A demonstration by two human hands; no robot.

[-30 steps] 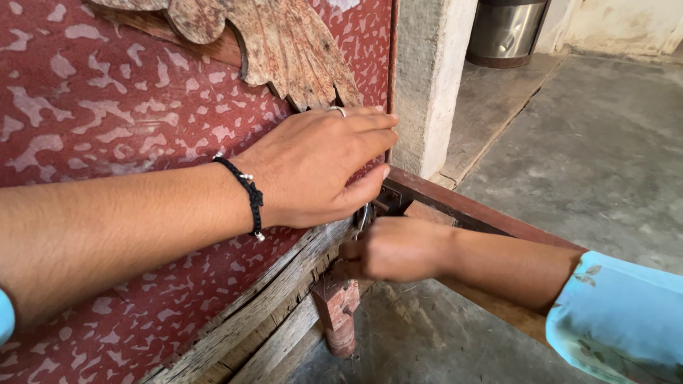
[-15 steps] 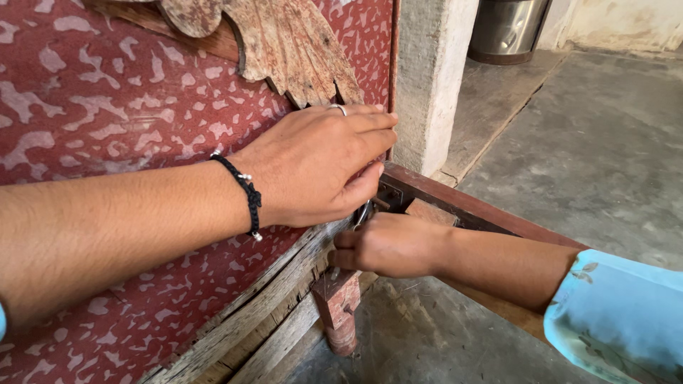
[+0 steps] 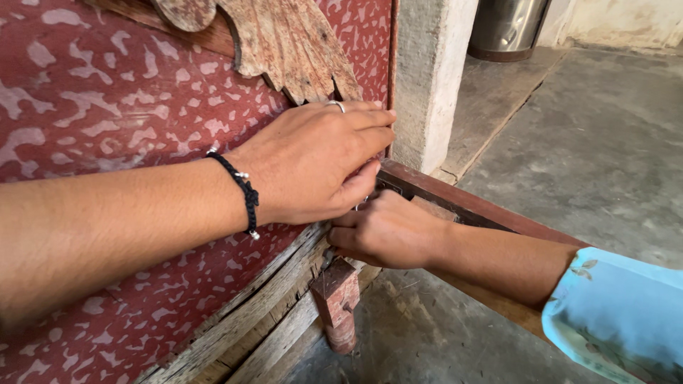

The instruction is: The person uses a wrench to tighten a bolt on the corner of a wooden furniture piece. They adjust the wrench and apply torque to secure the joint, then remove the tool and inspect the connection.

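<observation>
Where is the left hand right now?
Head view, centre: the left hand lies flat on the red patterned panel, just below the carved wooden piece and above the right hand.

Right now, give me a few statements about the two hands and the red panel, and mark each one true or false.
1. The left hand lies flat on the red panel. True.
2. The left wrist is bare. False: it wears a black cord bracelet.
3. The right hand is closed below the left hand, beside the wooden leg. True.
4. The right sleeve is dark red. False: it is light blue.
</observation>
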